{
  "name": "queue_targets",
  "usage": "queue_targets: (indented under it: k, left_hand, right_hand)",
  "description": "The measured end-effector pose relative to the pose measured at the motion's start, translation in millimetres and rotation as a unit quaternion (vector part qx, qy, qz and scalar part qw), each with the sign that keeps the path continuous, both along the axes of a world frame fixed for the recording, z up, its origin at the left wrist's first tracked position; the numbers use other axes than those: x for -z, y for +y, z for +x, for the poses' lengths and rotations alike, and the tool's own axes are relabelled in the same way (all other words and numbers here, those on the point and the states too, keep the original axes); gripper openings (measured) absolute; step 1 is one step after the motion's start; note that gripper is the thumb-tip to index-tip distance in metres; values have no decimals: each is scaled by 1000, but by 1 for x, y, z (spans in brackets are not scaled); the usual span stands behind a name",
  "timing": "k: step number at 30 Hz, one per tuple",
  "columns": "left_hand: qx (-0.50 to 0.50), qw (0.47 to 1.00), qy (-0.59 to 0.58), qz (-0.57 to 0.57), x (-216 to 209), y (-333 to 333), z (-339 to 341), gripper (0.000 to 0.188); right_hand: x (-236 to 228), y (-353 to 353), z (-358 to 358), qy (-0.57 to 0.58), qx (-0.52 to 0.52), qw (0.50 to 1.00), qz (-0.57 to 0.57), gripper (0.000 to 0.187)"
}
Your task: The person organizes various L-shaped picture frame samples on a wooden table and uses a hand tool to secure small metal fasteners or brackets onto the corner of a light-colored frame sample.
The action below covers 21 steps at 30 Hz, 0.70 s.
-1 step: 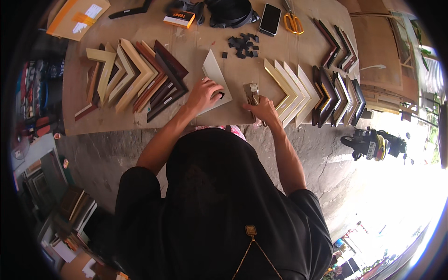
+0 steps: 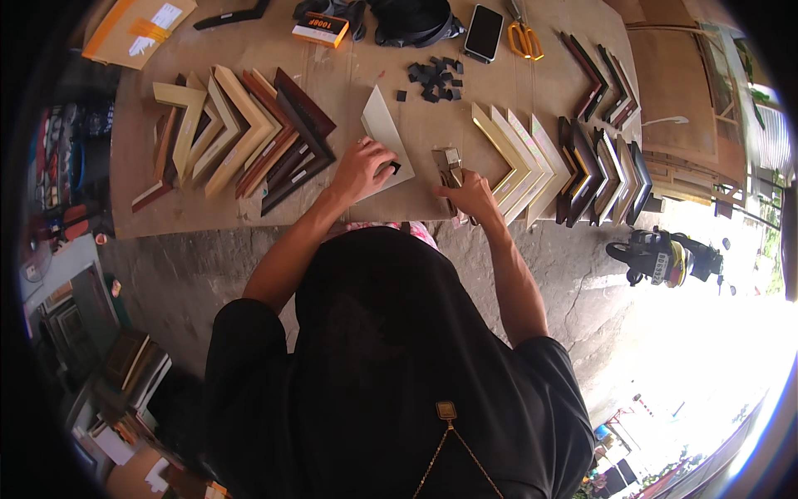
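My left hand (image 2: pixel 366 169) rests over a cream picture-frame corner sample (image 2: pixel 381 125) near the table's front edge. Its thumb and fingers pinch a small black square piece (image 2: pixel 395 168) against the sample. To the right, my right hand (image 2: pixel 472 198) is wrapped round a metal staple gun (image 2: pixel 450 158), whose silver head lies on the table; my fingers partly hide its handle. Similar small black pieces (image 2: pixel 434 80) lie scattered beyond both hands. Close to my right hand stand several gold and white frame corner samples (image 2: pixel 515 162).
Brown and wooden frame corner samples (image 2: pixel 237 137) fill the table's left side; dark ones (image 2: pixel 598 170) lie at the right. Along the back are an orange box (image 2: pixel 320 30), black strap material (image 2: pixel 411 21), a phone (image 2: pixel 483 33) and scissors (image 2: pixel 524 40). A motorbike (image 2: pixel 665 256) stands right.
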<state>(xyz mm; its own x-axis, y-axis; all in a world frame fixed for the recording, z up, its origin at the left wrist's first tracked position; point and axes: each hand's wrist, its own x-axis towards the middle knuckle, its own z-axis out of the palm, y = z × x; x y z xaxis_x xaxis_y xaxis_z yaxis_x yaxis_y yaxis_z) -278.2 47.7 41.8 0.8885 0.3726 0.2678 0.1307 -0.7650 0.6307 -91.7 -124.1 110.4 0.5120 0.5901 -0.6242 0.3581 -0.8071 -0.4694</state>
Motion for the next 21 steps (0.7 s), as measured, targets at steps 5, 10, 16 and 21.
queue_targets:
  k: [5, 10, 16, 21]
  left_hand:
    - [-51, 999, -6, 16, 5, -11, -9, 19]
    - [-76, 997, -1, 5, 12, -9, -11, 21]
    - [-94, 995, -11, -21, 15, -8, -10, 21]
    - [-88, 995, 23, -43, 19, -6, -11, 23]
  right_hand:
    - [-16, 2, -2, -59, -158, 986, 6, 51]
    - [-28, 22, 0, -43, -259, 964, -53, 39]
    - [-28, 37, -3, -50, -306, 948, -74, 39]
    - [-24, 45, -3, -57, -328, 941, -66, 39]
